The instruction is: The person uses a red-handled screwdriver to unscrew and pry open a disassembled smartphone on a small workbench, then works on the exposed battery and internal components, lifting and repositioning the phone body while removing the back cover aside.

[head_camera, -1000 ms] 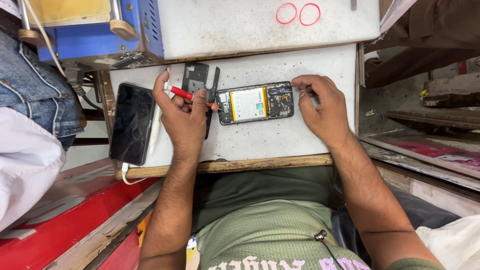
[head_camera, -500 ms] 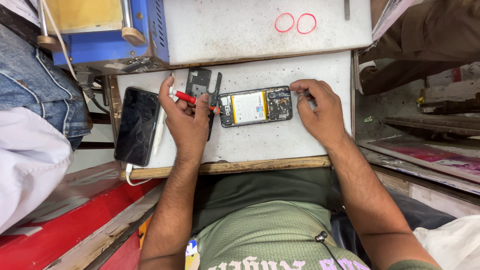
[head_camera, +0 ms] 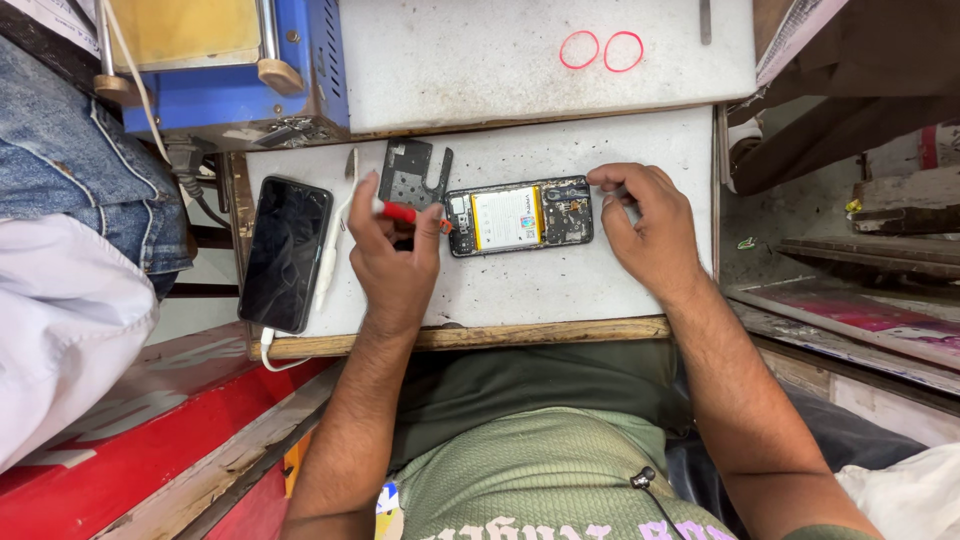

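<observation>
At centre frame, an opened phone [head_camera: 520, 216] (back cover off, battery exposed) lies on a white board [head_camera: 560, 280]. The left hand [head_camera: 393, 262] pinches a red-handled screwdriver [head_camera: 405, 213] at the phone's left end; the right hand [head_camera: 648, 230] steadies its right end with curled fingertips. A black phone [head_camera: 286, 253] rests at left.
</observation>
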